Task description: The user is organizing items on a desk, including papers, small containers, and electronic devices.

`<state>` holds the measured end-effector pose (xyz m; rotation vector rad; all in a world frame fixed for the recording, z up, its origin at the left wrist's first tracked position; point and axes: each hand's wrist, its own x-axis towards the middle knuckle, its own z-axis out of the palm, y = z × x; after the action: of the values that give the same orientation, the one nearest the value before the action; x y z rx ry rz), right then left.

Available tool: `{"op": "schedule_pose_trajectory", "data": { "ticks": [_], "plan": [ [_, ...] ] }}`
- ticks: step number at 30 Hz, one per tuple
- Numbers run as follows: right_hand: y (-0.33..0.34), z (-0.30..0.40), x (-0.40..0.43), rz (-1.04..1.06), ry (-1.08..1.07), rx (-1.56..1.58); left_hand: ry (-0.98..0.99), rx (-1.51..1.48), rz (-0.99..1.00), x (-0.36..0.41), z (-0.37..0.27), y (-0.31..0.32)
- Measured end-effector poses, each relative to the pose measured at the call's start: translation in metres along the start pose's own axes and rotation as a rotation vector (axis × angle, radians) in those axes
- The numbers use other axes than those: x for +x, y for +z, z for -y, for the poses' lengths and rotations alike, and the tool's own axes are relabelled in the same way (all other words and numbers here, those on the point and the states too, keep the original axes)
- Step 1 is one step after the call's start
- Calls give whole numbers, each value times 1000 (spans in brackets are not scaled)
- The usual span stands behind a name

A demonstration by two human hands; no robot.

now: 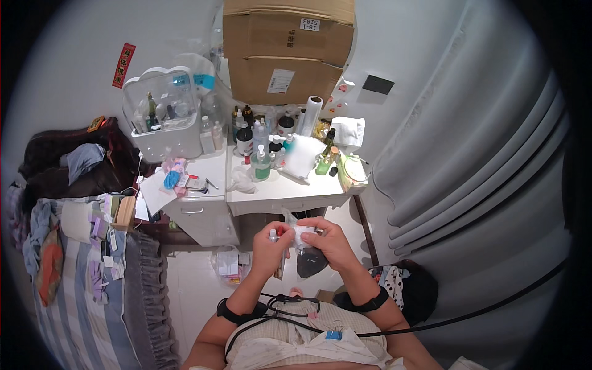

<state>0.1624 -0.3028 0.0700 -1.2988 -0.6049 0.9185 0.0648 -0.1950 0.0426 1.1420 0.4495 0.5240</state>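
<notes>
My left hand [267, 249] and my right hand [334, 240] are close together in front of my body, at the front edge of the dressing table. Between the right thumb and fingers is a clear plastic bag [311, 264] with something dark in its lower part and a white label [303, 235] near its top. The left hand grips a slim item with a clear cap [273, 235]. Something small and red [280, 230] shows by its fingertips, which are at the bag's edge. The rest of the slim item is hidden by the hand.
Bottles, including a green pump bottle [262, 167], crowd the white dressing table [277, 196]. A white cosmetics case [169, 143] stands left of them. Below are a bag of small items [230, 266] on the floor and a bed [88, 277] at left. A black cable [416, 327] crosses rightwards.
</notes>
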Motion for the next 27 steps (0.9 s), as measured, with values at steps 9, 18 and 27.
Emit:
{"op": "schedule_pose_trajectory", "data": {
  "ticks": [9, 18, 27],
  "plan": [
    [5, -8, 6, -256, 34, -207, 449, 595, 181, 2, -10, -4],
    [0, -14, 6, -155, -26, -50, 169, 360, 153, -2, -17, -4],
    [-9, 5, 4, 22, 46, 90, 89, 308, -97, 4, -15, -3]
  ]
}}
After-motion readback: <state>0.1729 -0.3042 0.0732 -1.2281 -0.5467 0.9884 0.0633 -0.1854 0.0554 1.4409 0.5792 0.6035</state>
